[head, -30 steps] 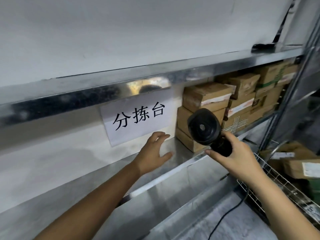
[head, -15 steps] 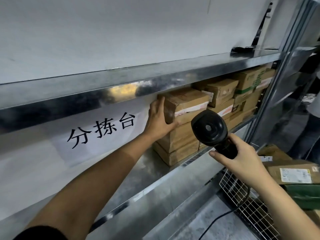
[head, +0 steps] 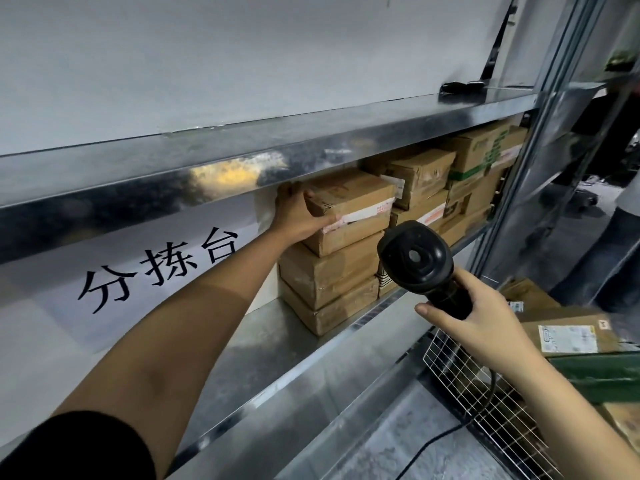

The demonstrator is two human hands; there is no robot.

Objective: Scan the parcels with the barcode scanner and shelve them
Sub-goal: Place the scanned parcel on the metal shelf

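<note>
two bare forearms enter from the near edge. the left arm carries a black sleeve ending above the elbow. the right arm shows no sleeve. left hand and right hand: no gloves, rings or watch.

A white paper sign with black characters hangs left of the left hand; a wire basket sits below the right hand.

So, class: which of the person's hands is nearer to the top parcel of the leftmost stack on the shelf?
Left. The left hand grips the top parcel at its left end; the right hand is lower right, apart, holding the barcode scanner.
</note>
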